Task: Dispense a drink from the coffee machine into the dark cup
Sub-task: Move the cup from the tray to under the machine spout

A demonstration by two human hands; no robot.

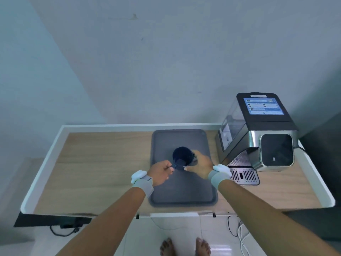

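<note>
Dark blue cup (181, 157) over the grey tray (184, 193) at mid-table (103, 163), tilted toward the camera. Left hand (160, 174): fingers clenched on the cup's handle. Right hand (200, 166): fingers wrapped round the cup's side. Coffee machine (258, 133) stands right of the tray, drip grate (243, 176) just beside the right wrist.

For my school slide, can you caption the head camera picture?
Two hands, left hand and right hand, hold a dark blue plastic cup over a grey tray beside a silver coffee machine.
</note>
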